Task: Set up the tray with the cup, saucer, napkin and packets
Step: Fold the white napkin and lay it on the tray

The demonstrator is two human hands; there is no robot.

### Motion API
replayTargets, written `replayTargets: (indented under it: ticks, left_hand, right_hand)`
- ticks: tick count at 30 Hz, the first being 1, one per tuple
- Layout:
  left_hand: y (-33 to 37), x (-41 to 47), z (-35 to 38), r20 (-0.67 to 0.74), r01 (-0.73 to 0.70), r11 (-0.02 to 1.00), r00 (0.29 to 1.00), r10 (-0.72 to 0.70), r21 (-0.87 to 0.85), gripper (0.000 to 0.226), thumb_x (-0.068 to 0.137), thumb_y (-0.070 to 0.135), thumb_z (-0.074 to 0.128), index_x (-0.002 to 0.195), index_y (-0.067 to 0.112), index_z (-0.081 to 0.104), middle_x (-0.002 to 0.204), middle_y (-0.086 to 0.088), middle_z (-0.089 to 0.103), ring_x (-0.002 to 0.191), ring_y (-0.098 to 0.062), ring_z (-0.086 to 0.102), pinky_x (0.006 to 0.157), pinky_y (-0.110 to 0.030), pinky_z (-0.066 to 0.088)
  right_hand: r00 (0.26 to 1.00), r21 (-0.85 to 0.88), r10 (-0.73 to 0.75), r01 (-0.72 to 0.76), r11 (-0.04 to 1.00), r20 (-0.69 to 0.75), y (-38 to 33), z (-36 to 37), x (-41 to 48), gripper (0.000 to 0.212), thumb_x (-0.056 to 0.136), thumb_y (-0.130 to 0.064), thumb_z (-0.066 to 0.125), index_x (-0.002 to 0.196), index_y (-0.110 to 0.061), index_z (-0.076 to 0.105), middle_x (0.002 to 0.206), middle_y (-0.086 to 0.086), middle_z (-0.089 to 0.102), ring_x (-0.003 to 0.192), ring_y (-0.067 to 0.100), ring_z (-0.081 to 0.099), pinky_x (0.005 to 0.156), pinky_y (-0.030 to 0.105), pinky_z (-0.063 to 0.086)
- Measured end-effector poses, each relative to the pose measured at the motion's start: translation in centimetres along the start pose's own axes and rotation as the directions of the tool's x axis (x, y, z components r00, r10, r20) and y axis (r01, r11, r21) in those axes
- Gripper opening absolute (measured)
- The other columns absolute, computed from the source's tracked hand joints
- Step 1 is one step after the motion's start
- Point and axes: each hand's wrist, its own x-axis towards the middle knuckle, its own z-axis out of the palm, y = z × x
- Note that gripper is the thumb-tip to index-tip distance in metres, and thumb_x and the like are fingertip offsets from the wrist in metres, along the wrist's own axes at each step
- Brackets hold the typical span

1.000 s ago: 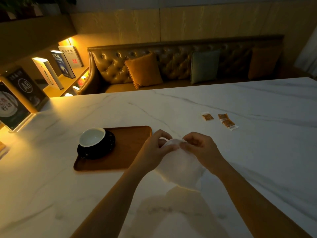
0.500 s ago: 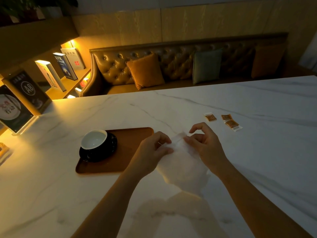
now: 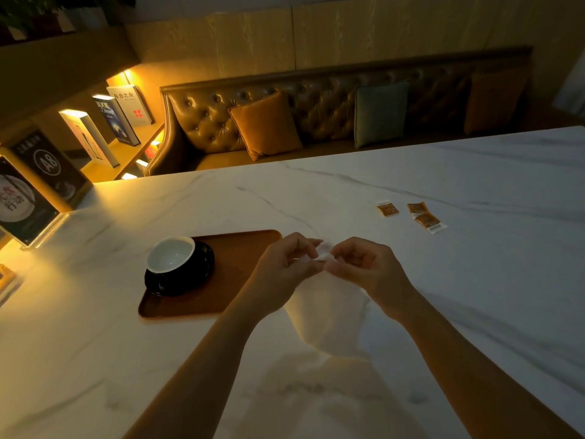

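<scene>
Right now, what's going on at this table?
A person is setting up a serving tray. Both the left hand and the right hand pinch the top edge of a white napkin, which hangs down above the marble table. The white cup already sits on its dark saucer at the left end of the wooden tray. Three packets lie on the table, off the tray.

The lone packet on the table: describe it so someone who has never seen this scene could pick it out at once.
Start at the white marble table and look past the right hand toward the far right. Three small brown packets lie there. The lone packet is the leftmost, lying apart by itself, while the other two packets touch each other in a slanted line.
</scene>
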Motion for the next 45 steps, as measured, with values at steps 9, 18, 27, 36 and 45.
replayTargets:
  ticks: [9,18,27,36,45]
  left_hand:
    - [1.1,-0.6,0.2,-0.139,0.055,0.982,0.987,-0.081,-0.18,0.012,0.07,0.009,0.075,0.069,0.018,0.066,0.078,-0.005,0.066,0.077,-0.02,0.064,0.073,-0.035,0.055]
    - [2.3,-0.7,-0.1,-0.088,0.021,0.997,0.996,-0.027,-0.078,0.01,0.072,0.018,0.074,0.071,0.02,0.065,0.078,-0.001,0.066,0.078,-0.016,0.064,0.07,-0.029,0.054]
    - [1.6,-0.7,-1.9,0.086,0.083,0.937,0.989,-0.119,0.339,0.021,0.077,0.037,0.067,0.06,0.026,0.059,0.065,-0.002,0.057,0.061,-0.014,0.053,0.064,-0.034,0.043]
    - [2.6,-0.8,-3.0,-0.141,0.03,0.994,0.99,-0.015,0.105,0.012,0.075,0.022,0.071,0.067,0.018,0.063,0.074,-0.011,0.066,0.067,-0.016,0.061,0.069,-0.034,0.051]
    - [5.0,-1.7,-3.1,-0.049,0.139,0.949,0.986,-0.159,-0.284,0.032,0.067,0.011,0.075,0.094,0.021,0.061,0.079,-0.006,0.071,0.075,-0.022,0.071,0.059,-0.031,0.06]
  right_hand:
    - [0.998,-0.042,-0.042,0.04,0.998,-0.053,-0.4,0.7,-0.3,0.016,0.067,-0.044,0.065,0.072,-0.03,0.063,0.066,-0.013,0.066,0.066,0.003,0.06,0.059,0.014,0.05]
    - [0.999,0.038,-0.009,0.01,0.999,-0.035,-1.1,0.7,-0.4,0.018,0.069,-0.034,0.07,0.087,-0.031,0.068,0.08,-0.001,0.072,0.08,0.012,0.067,0.077,0.03,0.056]
    - [0.987,0.037,-0.053,0.059,0.998,-0.155,-1.8,-1.4,0.0,0.018,0.077,-0.014,0.067,0.075,-0.032,0.07,0.072,-0.016,0.069,0.071,-0.001,0.062,0.063,0.014,0.052]
    - [0.98,-0.026,-0.059,0.055,0.998,-0.189,-2.1,-2.8,0.8,0.016,0.083,-0.01,0.061,0.077,-0.024,0.063,0.066,-0.013,0.068,0.068,0.003,0.064,0.063,0.02,0.056]
    - [0.993,0.14,0.116,-0.114,0.984,-0.005,-4.9,-4.3,-0.8,0.01,0.07,-0.018,0.063,0.075,-0.009,0.061,0.061,-0.001,0.065,0.06,0.019,0.062,0.051,0.029,0.056]
